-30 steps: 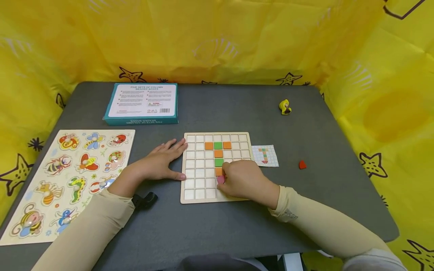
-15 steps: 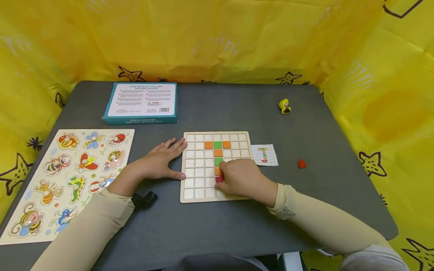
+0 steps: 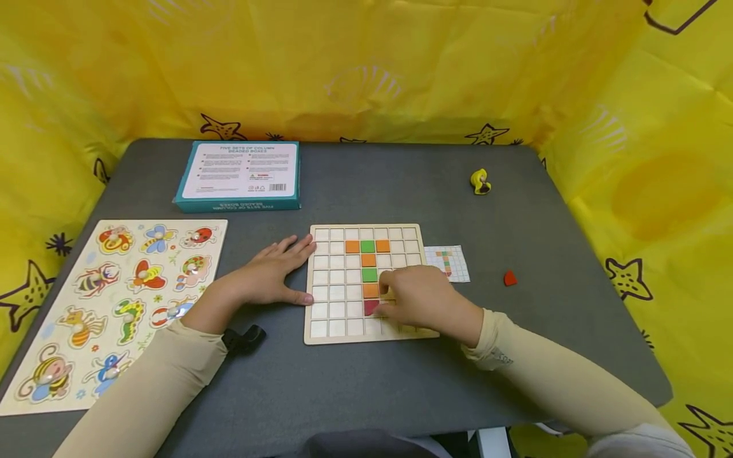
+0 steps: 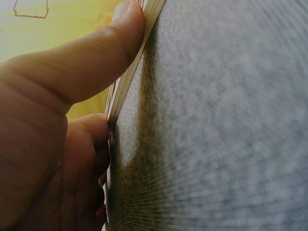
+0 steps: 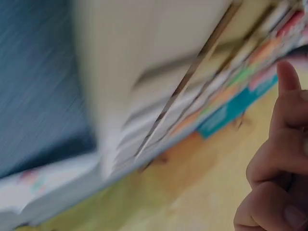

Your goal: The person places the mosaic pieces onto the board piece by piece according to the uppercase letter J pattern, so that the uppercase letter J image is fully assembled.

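A wooden grid board (image 3: 338,341) lies on the dark table with orange and green square tiles forming a T in its cells. At the foot of the T sits a dark red tile (image 3: 371,308). My right hand (image 3: 426,299) is over the board's right part, thumb tip right at the red tile, thumb and index finger apart. In the right wrist view its other fingers (image 5: 269,159) are curled with nothing seen in them. My left hand (image 3: 266,273) rests along the board's left edge, fingers spread, thumb touching the rim, as the left wrist view also shows at the thumb (image 4: 96,60).
A printed pattern card (image 3: 455,262) lies partly beside the board. Farther right is a red piece (image 3: 510,278) with a rounded side, and a small yellow toy (image 3: 480,182) stands behind. At left are an insect puzzle board (image 3: 143,318) and a teal-edged box (image 3: 237,175).
The red tile, tilted under my right fingers a second ago, now lies in its cell below the orange tile. My right hand has let go and shifted slightly right. My left hand stayed put.
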### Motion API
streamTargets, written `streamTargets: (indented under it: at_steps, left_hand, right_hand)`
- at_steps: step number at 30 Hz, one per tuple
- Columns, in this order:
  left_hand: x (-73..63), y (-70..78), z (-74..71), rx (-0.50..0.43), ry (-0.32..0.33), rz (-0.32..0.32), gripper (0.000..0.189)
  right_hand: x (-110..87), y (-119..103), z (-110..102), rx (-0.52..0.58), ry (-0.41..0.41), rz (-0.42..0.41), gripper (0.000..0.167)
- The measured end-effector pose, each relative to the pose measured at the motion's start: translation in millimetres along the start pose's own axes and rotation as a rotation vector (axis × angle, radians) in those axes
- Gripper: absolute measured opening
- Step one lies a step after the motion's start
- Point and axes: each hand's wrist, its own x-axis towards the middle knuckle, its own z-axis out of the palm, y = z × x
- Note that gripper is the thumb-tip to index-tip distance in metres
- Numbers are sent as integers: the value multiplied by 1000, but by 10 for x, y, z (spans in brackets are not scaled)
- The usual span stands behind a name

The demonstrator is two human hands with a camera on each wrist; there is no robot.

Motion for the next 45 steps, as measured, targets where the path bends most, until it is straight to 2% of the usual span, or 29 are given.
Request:
streamTargets:
  at_steps: [3, 7, 11, 13, 16, 19, 22, 25, 30, 36, 40, 42, 45]
  left_hand:
    - [6, -1, 8, -2, 2, 2, 110]
    - [16, -11, 22, -7, 9, 8, 110]
    - [17, -26, 31, -5, 17, 10, 111]
    - [17, -35, 29, 0, 12, 6, 111]
    - [14, -38, 19, -1, 2, 3, 111]
    - [19, -39, 12, 9, -15, -8, 111]
    - [22, -37, 10, 13, -22, -16, 111]
    - [16, -24, 0, 8, -26, -23, 111]
    - [11, -2, -11, 9, -30, -23, 110]
    - [3, -1, -8, 11, -22, -21, 110]
    - [6, 0, -7, 11, -23, -19, 110]
    - [9, -2, -7, 12, -22, -16, 110]
    - [15, -6, -4, 12, -20, -12, 109]
  right_hand:
    - [-136, 291, -121, 31, -13, 106, 31]
    - [-438, 871, -277, 63, -68, 284, 34]
    - [-779, 1417, -346, 146, -132, 436, 44]
    - [-906, 1603, -332, 193, -167, 499, 52]
    - [-1011, 1756, -269, 247, -190, 555, 58]
    - [-1017, 1792, -197, 261, -148, 504, 45]
    - [-956, 1786, -144, 237, -73, 366, 23]
    - [-895, 1762, -121, 226, -27, 281, 23]
    - [-887, 1786, -88, 242, -22, 305, 33]
    - [-923, 1804, -76, 208, -6, 307, 25]
    - [-884, 1715, -112, 176, 28, 315, 26]
    - [-812, 1617, -139, 155, 56, 283, 26]
    - [-635, 1384, -162, 137, 113, 181, 23]
